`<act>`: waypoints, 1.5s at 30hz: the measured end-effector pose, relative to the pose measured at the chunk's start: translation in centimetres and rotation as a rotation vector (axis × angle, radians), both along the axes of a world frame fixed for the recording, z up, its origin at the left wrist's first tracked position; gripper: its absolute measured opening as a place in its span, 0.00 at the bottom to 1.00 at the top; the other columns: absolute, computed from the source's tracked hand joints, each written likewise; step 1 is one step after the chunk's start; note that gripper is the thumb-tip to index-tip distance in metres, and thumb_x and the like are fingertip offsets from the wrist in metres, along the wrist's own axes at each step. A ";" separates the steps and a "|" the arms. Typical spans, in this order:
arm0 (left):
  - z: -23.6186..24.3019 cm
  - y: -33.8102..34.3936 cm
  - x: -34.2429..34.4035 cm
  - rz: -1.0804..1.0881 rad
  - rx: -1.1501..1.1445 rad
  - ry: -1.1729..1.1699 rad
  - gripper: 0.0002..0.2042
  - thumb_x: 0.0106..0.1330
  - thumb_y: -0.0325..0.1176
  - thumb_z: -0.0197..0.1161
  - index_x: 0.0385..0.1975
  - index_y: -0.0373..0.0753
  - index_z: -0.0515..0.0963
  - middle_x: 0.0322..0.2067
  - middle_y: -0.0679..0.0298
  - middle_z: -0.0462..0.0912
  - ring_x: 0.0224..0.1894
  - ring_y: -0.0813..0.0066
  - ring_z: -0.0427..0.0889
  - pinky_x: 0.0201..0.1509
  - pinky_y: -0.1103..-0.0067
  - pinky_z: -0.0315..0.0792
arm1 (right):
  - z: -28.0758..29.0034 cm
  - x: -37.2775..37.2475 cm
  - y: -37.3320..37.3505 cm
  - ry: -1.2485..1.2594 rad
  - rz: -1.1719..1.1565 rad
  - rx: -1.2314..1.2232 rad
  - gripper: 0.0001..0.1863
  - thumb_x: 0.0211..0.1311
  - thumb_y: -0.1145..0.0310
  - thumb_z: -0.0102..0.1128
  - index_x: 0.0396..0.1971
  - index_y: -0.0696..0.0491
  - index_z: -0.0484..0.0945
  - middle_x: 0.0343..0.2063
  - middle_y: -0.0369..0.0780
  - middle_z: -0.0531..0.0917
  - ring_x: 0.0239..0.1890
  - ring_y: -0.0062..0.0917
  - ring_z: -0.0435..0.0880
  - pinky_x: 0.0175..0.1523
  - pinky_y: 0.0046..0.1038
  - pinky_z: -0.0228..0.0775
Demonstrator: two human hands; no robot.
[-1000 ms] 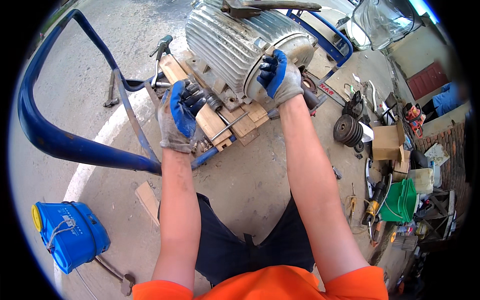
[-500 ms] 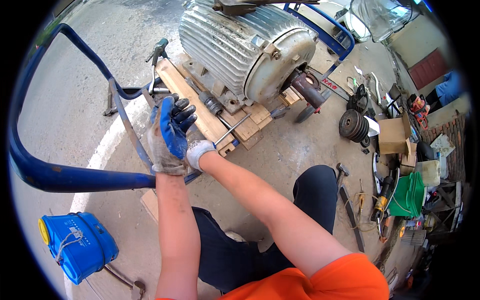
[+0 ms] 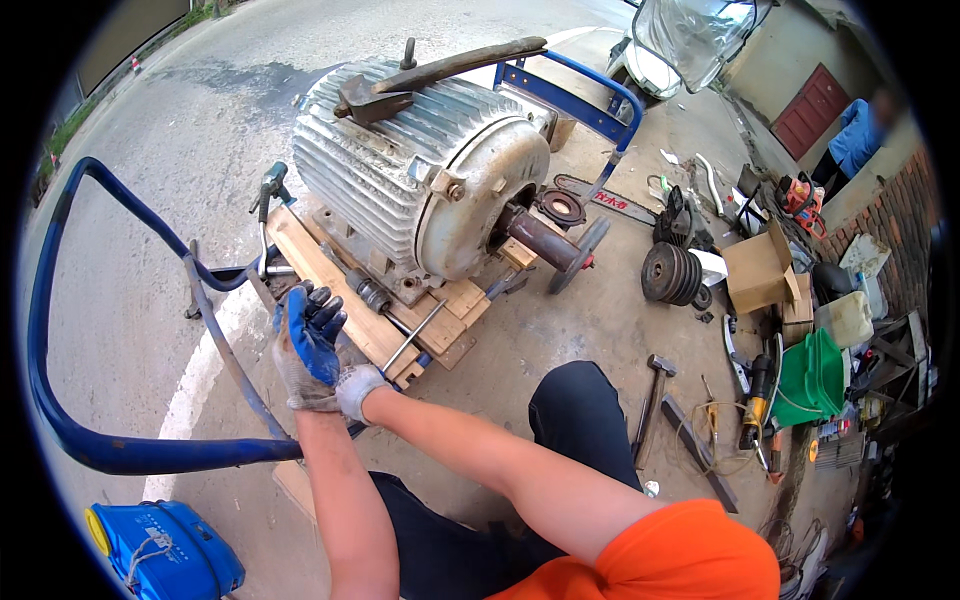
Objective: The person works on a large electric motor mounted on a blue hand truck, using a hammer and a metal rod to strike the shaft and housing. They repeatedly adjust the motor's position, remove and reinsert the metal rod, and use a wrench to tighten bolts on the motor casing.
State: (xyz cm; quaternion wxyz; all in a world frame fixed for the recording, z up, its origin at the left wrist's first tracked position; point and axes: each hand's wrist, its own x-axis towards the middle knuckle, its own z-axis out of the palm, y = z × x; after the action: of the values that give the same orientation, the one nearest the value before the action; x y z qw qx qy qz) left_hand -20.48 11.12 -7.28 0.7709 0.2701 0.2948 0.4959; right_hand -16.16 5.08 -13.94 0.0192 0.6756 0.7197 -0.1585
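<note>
My left hand (image 3: pixel 309 350) wears a grey glove with a blue coated palm and dark, dirty fingertips. Its palm shows, and the fingers are loosely bent and apart with nothing in them. Against that glove's cuff lies my right hand (image 3: pixel 357 391), in a pale glove; its fingers are hidden behind the left hand. Just beyond both hands is a wooden plank (image 3: pixel 322 291) beside a large ribbed electric motor (image 3: pixel 385 170). A socket tool (image 3: pixel 369 290) and a thin metal bar (image 3: pixel 414 338) rest by the plank.
A hammer (image 3: pixel 375 100) lies atop the motor. The blue tubular cart frame (image 3: pixel 180 455) curves along the left, near a blue tank (image 3: pixel 165 550). Another hammer (image 3: pixel 655 400), a grooved pulley (image 3: pixel 671 275), a chainsaw (image 3: pixel 800 200) and a green bin (image 3: pixel 812 375) are on the right. A person (image 3: pixel 856 135) stands far right.
The view has tilted upward, showing more of the motor and the whole hammer on it. My hands remain together at the left glove's cuff, with little change in pose.
</note>
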 end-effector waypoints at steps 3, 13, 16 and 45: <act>1.1 -0.2 2.3 0.043 0.149 0.045 0.14 0.67 0.37 0.56 0.46 0.36 0.73 0.35 0.57 0.81 0.33 0.68 0.84 0.32 0.80 0.79 | 2.1 3.4 -1.2 0.377 -0.260 0.063 0.15 0.58 0.63 0.52 0.36 0.58 0.79 0.39 0.50 0.82 0.44 0.41 0.81 0.48 0.37 0.72; 14.2 -0.9 22.1 -0.039 1.534 1.397 0.30 0.59 0.54 0.58 0.61 0.49 0.67 0.63 0.53 0.62 0.67 0.51 0.55 0.70 0.58 0.45 | 16.9 30.4 -14.2 1.416 -0.730 0.682 0.15 0.59 0.76 0.55 0.47 0.60 0.76 0.31 0.34 0.80 0.27 0.13 0.74 0.32 0.16 0.69; 14.2 -0.2 23.5 -0.101 1.515 1.525 0.34 0.56 0.57 0.59 0.62 0.51 0.66 0.64 0.55 0.61 0.69 0.52 0.52 0.72 0.59 0.42 | 16.9 37.3 -13.9 1.526 -0.723 0.745 0.15 0.59 0.78 0.56 0.46 0.63 0.76 0.32 0.36 0.81 0.29 0.14 0.76 0.35 0.16 0.69; 15.0 0.0 24.7 -0.064 1.429 1.550 0.24 0.57 0.45 0.62 0.55 0.50 0.74 0.62 0.57 0.65 0.65 0.52 0.60 0.71 0.62 0.49 | 13.6 42.0 -5.5 1.264 -0.741 0.891 0.16 0.57 0.78 0.57 0.47 0.58 0.70 0.27 0.35 0.75 0.29 0.15 0.74 0.34 0.18 0.69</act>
State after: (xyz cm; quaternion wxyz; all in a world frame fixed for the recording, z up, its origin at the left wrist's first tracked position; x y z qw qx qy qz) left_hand 4.23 11.15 7.73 0.0461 0.9122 0.3389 0.2254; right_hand 25.82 -0.46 -0.37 -0.7057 0.5966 0.3231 -0.2040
